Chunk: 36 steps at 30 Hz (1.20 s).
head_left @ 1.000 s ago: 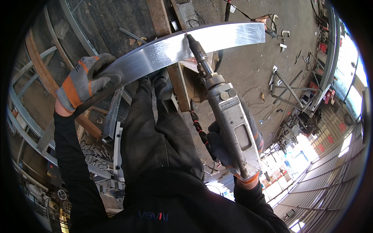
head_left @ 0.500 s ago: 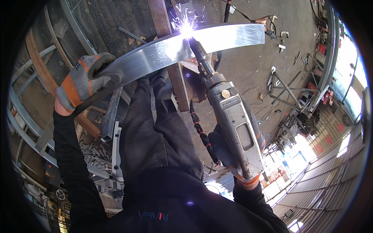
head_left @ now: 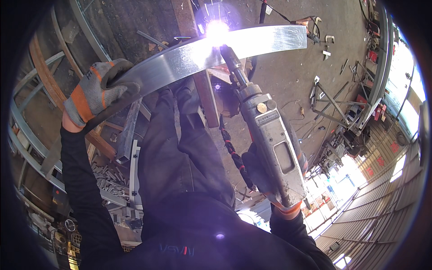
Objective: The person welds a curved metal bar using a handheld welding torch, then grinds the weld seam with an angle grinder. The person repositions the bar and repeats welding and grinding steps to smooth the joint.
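Observation:
My left hand (head_left: 99, 90), in a grey and orange work glove, is closed round the left end of a curved, shiny metal strip (head_left: 171, 67). My right hand (head_left: 261, 171), gloved too, grips a bulky silver-grey handheld welding gun (head_left: 274, 139) from below, its fingers partly behind the body. The gun points up and away from me, its dark nozzle (head_left: 229, 56) right at the strip. A blinding white-violet glow (head_left: 217, 32) with sparks sits at the tip and hides the exact contact spot. The strip passes over a rusty steel beam (head_left: 208, 99).
A black and red wrapped cable (head_left: 231, 153) hangs beside the gun. To the left lie curved steel bars (head_left: 45, 81) and a heap of small metal offcuts (head_left: 110, 182). Welded frames (head_left: 335, 103) and a clamp (head_left: 330, 39) lie on the floor at right.
The glow at the nozzle has grown larger and brighter, with fewer separate sparks showing. The strip's right part sits very slightly higher; both hands keep their grip.

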Tool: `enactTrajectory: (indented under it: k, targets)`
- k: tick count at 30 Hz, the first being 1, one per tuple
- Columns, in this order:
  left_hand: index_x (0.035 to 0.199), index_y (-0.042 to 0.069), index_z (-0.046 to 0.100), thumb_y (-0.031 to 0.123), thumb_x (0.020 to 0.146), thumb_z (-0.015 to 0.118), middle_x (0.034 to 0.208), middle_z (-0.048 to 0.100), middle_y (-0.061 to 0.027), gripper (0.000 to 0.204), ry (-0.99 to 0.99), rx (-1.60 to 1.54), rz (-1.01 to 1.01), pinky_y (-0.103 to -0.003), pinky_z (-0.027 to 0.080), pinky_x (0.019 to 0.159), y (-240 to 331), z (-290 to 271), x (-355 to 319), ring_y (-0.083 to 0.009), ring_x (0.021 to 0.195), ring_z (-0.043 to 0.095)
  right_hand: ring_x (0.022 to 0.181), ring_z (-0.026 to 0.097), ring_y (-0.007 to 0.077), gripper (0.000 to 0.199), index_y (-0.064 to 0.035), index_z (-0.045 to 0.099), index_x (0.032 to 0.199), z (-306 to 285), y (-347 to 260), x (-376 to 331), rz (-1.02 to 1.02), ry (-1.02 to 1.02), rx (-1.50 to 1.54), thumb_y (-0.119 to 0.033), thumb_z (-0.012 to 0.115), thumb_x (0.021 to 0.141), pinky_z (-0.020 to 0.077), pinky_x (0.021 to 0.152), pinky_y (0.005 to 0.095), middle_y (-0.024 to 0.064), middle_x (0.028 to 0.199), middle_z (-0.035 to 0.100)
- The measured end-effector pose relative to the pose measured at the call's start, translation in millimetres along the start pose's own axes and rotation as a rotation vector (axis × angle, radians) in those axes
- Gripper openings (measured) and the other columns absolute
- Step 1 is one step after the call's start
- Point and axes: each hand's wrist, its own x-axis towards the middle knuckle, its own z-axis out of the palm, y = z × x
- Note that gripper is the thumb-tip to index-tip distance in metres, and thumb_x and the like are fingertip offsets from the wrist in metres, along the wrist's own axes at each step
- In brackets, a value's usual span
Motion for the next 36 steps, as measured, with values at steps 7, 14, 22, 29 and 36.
enactTrajectory:
  k: [7, 14, 22, 29, 36]
  targets:
    - [0.135, -0.001, 0.073, 0.044, 0.099, 0.09, 0.113, 0.079, -0.0139, 0.06, 0.031, -0.048, 0.039, -0.04, 0.06, 0.097, 8, 4, 1, -0.0255, 0.106, 0.076, 0.1, 0.081, 0.0269, 0.053, -0.0006, 0.071, 0.14, -3, 1, -1, -0.005, -0.004, 0.039, -0.006, 0.09, 0.091, 0.0632, 0.087, 0.0354, 0.0146, 0.124, 0.08]
    - [0.132, -0.002, 0.074, 0.046, 0.1, 0.088, 0.109, 0.08, -0.0143, 0.059, -0.051, -0.046, 0.011, -0.04, 0.06, 0.095, 25, -4, 8, -0.025, 0.102, 0.076, 0.1, 0.081, 0.0266, 0.053, -0.0004, 0.071, 0.141, -6, 2, -4, -0.004, -0.01, 0.067, -0.006, 0.09, 0.091, 0.0631, 0.087, 0.0352, 0.0147, 0.125, 0.08]
    - [0.129, -0.003, 0.075, 0.048, 0.1, 0.084, 0.107, 0.08, -0.0142, 0.059, -0.074, -0.019, 0.052, -0.04, 0.06, 0.093, 22, -4, 11, -0.0247, 0.1, 0.076, 0.1, 0.081, 0.0262, 0.054, -0.0001, 0.07, 0.141, -7, 3, -8, -0.005, -0.009, 0.096, -0.006, 0.09, 0.091, 0.063, 0.087, 0.0351, 0.0149, 0.125, 0.08]
    - [0.153, 0.0, 0.062, 0.017, 0.1, 0.085, 0.139, 0.072, -0.0152, 0.06, -0.162, 0.006, -0.054, -0.042, 0.057, 0.112, 14, -6, 10, -0.0274, 0.128, 0.071, 0.1, 0.08, 0.0259, 0.054, 0.0001, 0.07, 0.142, -9, 4, -9, -0.002, -0.012, 0.119, -0.006, 0.09, 0.092, 0.063, 0.087, 0.035, 0.015, 0.125, 0.08]
    - [0.15, -0.001, 0.063, 0.022, 0.1, 0.085, 0.136, 0.073, -0.0152, 0.06, -0.172, -0.09, -0.118, -0.041, 0.058, 0.11, 21, -7, 11, -0.0266, 0.125, 0.073, 0.1, 0.08, 0.0256, 0.054, 0.0003, 0.07, 0.142, -9, 5, -13, 0.004, -0.016, 0.135, -0.007, 0.09, 0.092, 0.0629, 0.087, 0.0349, 0.0151, 0.126, 0.08]
